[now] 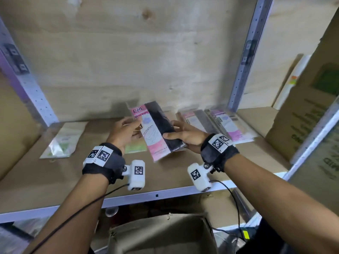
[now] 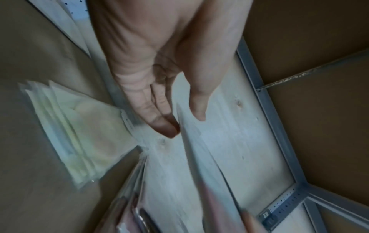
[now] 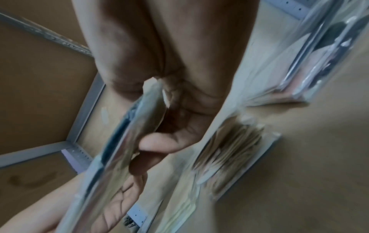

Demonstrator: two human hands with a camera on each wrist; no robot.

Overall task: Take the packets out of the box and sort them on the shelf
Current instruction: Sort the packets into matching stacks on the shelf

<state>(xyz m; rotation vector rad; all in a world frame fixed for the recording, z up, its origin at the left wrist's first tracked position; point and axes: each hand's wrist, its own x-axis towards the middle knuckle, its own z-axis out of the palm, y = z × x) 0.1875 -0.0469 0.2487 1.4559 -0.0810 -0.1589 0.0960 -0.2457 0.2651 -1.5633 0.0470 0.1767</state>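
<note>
Above the shelf board my right hand grips a pink-and-black packet by its right edge, thumb on top. In the right wrist view its fingers curl round the packet. My left hand is at the packet's left edge with straight fingers, touching it. In the left wrist view the packet's edge runs between the thumb and the flat fingers. Similar pink packets lie stacked on the shelf to the right. Pale green packets lie at the left.
Another green packet lies under the held one. An open cardboard box sits below the shelf's front edge. A large printed carton stands at the right. Metal uprights frame the wooden back panel.
</note>
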